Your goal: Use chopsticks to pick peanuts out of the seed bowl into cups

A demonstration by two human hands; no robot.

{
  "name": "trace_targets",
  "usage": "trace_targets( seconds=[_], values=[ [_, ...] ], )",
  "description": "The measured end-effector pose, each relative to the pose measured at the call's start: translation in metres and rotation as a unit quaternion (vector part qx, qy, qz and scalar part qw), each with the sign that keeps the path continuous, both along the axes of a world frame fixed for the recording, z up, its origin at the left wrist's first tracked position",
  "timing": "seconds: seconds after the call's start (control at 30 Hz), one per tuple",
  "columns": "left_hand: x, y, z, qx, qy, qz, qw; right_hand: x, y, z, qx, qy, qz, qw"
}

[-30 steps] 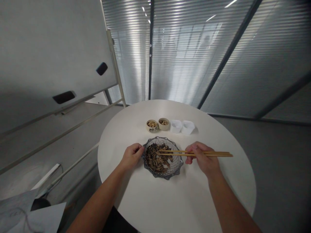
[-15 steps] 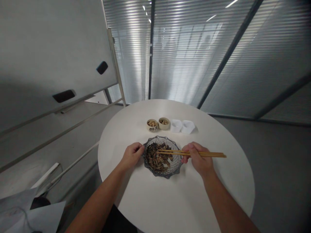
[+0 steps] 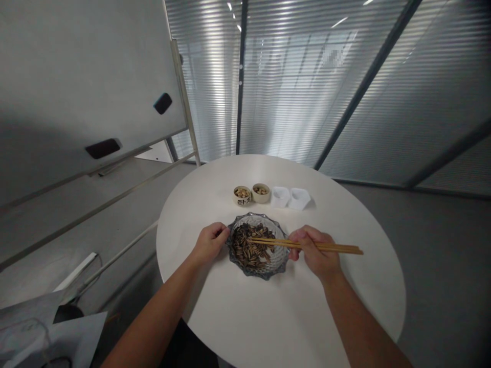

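A scalloped glass dish (image 3: 276, 267) full of striped sunflower seeds (image 3: 250, 249) sits near the middle of a round white table (image 3: 280, 317). My left hand (image 3: 209, 242) is curled against the dish's left rim, gripping it. My right hand (image 3: 316, 251) is closed round a pair of wooden chopsticks (image 3: 341, 249) lying almost level. Their tips rest among the seeds at the dish's centre.
Behind the dish stand two small beige cups (image 3: 242, 195) holding nuts and two white paper cups (image 3: 280, 197). A whiteboard on a stand (image 3: 88, 82) leans at the left. Frosted glass walls close off the back. Papers (image 3: 46, 332) lie at the lower left.
My right hand has drawn in toward the dish with the chopsticks, whose tips stay among the seeds. My left hand has stayed on the rim. The view has shifted slightly.
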State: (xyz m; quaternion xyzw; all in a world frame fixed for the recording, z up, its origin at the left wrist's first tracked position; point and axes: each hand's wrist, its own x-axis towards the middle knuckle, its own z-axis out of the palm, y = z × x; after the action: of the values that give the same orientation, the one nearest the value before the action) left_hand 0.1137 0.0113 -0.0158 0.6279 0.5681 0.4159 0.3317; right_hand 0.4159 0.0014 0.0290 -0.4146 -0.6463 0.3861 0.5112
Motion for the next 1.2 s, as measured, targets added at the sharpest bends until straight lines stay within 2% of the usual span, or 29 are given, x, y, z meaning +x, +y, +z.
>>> trace_targets(
  seconds=[0.17,0.37,0.47,0.53,0.67,0.77,0.93,1.07,1.2],
  values=[
    [0.000,0.000,-0.002,-0.001,-0.002,0.002,1.000,-0.007,-0.002,0.001,0.011,0.022,-0.029,0.999],
    [0.000,0.000,-0.003,-0.003,-0.003,0.000,1.000,-0.013,0.007,-0.001,-0.021,0.154,-0.078,0.985],
    [-0.001,0.001,-0.003,-0.007,0.002,-0.003,1.000,-0.010,0.011,-0.002,-0.032,0.185,-0.103,0.977],
    [-0.001,0.001,-0.002,-0.007,0.002,-0.001,1.000,-0.005,0.010,-0.002,-0.038,0.167,-0.093,0.981],
    [-0.001,0.000,-0.002,0.000,0.001,-0.003,1.000,0.005,0.005,-0.001,-0.033,0.036,-0.027,0.998],
    [-0.002,0.000,-0.003,0.001,0.002,-0.004,1.000,0.008,0.003,0.001,-0.020,-0.023,-0.015,0.999],
    [-0.001,0.001,-0.003,-0.002,0.001,-0.001,1.000,0.005,0.003,0.001,-0.034,0.011,-0.007,0.999],
    [-0.001,0.000,-0.001,-0.007,0.003,-0.003,1.000,0.000,0.002,-0.002,-0.034,-0.001,-0.002,0.999],
    [-0.001,0.000,-0.001,-0.009,0.000,-0.004,1.000,-0.004,0.002,-0.005,-0.044,0.031,-0.026,0.998]
  ],
)
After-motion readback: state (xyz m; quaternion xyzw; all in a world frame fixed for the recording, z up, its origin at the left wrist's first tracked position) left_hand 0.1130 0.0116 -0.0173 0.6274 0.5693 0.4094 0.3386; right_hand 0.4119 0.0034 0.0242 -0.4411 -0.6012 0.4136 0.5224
